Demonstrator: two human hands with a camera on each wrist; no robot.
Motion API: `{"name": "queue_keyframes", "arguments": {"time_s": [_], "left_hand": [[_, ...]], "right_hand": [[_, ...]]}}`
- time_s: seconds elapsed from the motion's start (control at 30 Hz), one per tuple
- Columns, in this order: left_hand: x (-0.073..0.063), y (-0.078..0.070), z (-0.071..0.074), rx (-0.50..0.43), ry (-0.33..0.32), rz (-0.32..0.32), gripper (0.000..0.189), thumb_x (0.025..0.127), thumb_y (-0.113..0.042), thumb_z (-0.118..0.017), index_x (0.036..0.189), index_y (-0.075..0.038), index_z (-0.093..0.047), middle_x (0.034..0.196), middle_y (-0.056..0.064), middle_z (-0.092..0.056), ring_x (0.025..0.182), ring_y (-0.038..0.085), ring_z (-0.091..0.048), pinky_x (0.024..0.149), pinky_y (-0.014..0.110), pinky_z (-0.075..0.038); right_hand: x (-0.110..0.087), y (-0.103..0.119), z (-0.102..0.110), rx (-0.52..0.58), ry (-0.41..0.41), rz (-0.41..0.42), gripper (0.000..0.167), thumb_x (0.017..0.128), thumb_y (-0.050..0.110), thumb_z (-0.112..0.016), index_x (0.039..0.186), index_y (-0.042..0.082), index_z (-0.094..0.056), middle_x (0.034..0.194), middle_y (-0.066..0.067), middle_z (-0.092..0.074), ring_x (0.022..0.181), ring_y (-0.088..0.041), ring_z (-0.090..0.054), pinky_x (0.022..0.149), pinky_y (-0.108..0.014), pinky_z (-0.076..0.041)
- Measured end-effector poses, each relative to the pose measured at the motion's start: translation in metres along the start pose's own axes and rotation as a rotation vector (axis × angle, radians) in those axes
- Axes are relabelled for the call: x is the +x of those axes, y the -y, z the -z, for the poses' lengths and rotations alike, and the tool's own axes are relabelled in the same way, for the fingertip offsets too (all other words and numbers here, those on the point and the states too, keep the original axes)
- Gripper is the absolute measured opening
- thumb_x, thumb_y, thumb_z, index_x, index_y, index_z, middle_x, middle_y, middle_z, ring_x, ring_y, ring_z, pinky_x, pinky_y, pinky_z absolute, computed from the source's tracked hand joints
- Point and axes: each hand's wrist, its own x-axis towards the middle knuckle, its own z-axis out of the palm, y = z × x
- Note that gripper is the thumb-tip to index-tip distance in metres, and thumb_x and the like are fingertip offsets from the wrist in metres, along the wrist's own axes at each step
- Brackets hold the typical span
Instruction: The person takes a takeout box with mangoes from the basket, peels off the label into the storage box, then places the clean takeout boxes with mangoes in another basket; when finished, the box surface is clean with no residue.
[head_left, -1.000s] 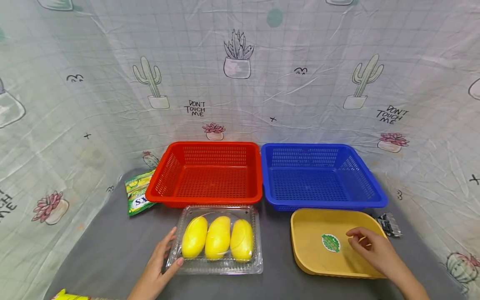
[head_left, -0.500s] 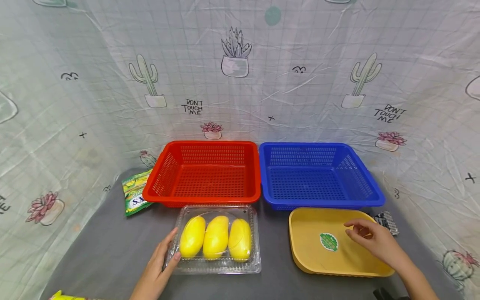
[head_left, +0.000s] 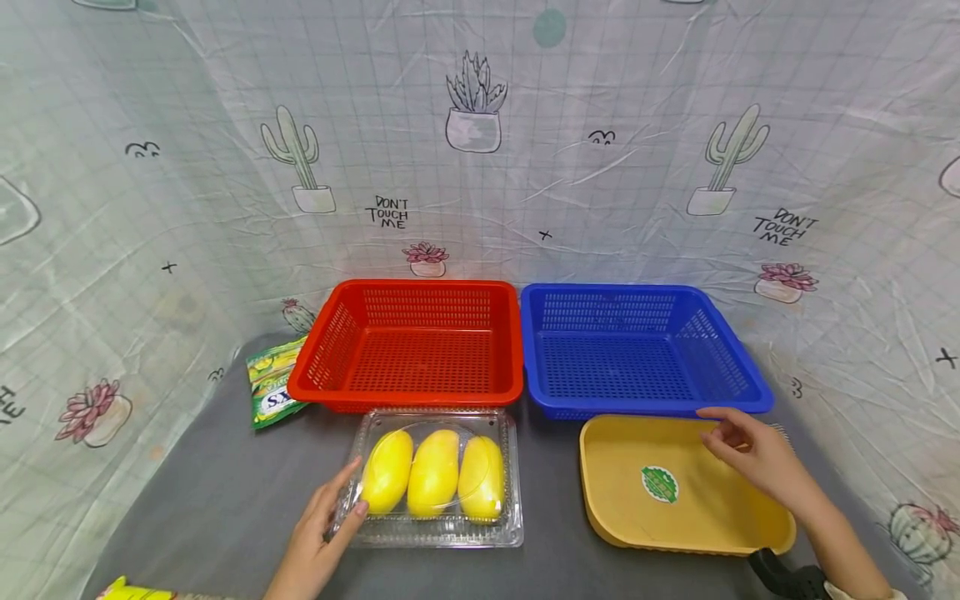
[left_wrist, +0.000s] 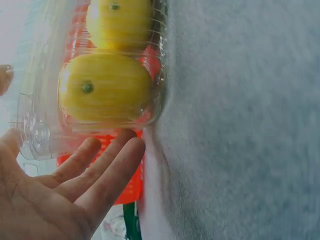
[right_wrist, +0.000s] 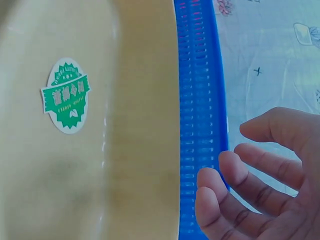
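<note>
A clear plastic clamshell box (head_left: 435, 534) holds three yellow mangoes (head_left: 433, 475) in front of the red basket. My left hand (head_left: 318, 521) rests at its left side, thumb at the near corner. In the left wrist view, the extended fingers (left_wrist: 112, 175) reach right to the box's side wall, beneath one mango (left_wrist: 105, 87). My right hand (head_left: 753, 454) hovers over the far right part of a yellow tray (head_left: 615, 508), fingers loosely bent and holding nothing. The right wrist view shows that hand beside the tray's rim, with a green-and-white sticker (right_wrist: 67, 97) on the tray floor.
A red basket (head_left: 420, 400) and a blue basket (head_left: 645, 408) stand side by side at the back. A green-yellow packet (head_left: 270, 392) lies left of the red one. A yellow package (head_left: 135, 592) shows at the bottom left. A printed cloth (head_left: 480, 225) hangs behind.
My right hand has moved away from me, from over the tray's middle right toward its far right rim. My left hand stays at the clamshell box, which has not moved.
</note>
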Motion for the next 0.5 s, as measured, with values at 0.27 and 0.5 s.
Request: {"name": "queue_keyframes", "arguments": {"time_s": [0.27, 0.5], "left_hand": [[0.003, -0.003, 0.001, -0.131, 0.027, 0.087, 0.054, 0.094, -0.034, -0.066, 0.143, -0.025, -0.045, 0.124, 0.013, -0.046, 0.108, 0.024, -0.045, 0.07, 0.027, -0.043], [0.005, -0.006, 0.004, -0.199, 0.054, 0.121, 0.053, 0.093, -0.031, -0.068, 0.14, -0.021, -0.047, 0.12, 0.014, -0.045, 0.104, 0.026, -0.045, 0.067, 0.029, -0.045]], "right_hand": [[0.013, -0.004, 0.002, 0.054, 0.06, -0.02, 0.039, 0.093, 0.006, -0.064, 0.129, -0.007, -0.054, 0.077, 0.007, -0.06, 0.064, -0.003, -0.055, 0.051, -0.024, -0.044], [0.02, -0.006, -0.001, 0.155, 0.088, -0.118, 0.04, 0.099, 0.011, -0.058, 0.13, -0.011, -0.049, 0.077, 0.0, -0.064, 0.061, -0.01, -0.057, 0.056, -0.025, -0.052]]}}
